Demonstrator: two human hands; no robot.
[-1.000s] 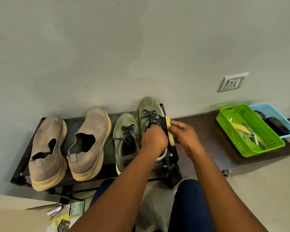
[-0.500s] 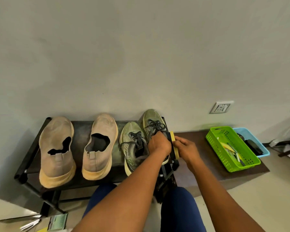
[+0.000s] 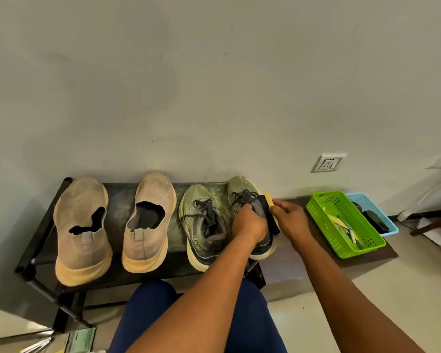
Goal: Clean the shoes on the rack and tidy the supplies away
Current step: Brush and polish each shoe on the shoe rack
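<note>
On the black shoe rack (image 3: 120, 200) stand two beige slip-on shoes, one at the left (image 3: 80, 230) and one beside it (image 3: 150, 220), then two olive green laced sneakers. My left hand (image 3: 248, 224) grips the right sneaker (image 3: 242, 189) over its laces and collar. The left sneaker (image 3: 201, 225) stands free next to it. My right hand (image 3: 292, 220) holds a yellow-backed shoe brush (image 3: 269, 202) with black bristles against the outer side of the gripped sneaker.
A green plastic basket (image 3: 316, 207) with supplies sits on a dark mat to the right, a blue basket (image 3: 367, 200) behind it. A wall socket (image 3: 329, 163) is above. A green cloth (image 3: 83, 341) and tools lie on the floor at lower left. My knees are below the rack.
The camera has tilted up and pulled back. The brush in my right hand has slid a little along the sneaker's side. My left hand keeps its grip on the shoe.
</note>
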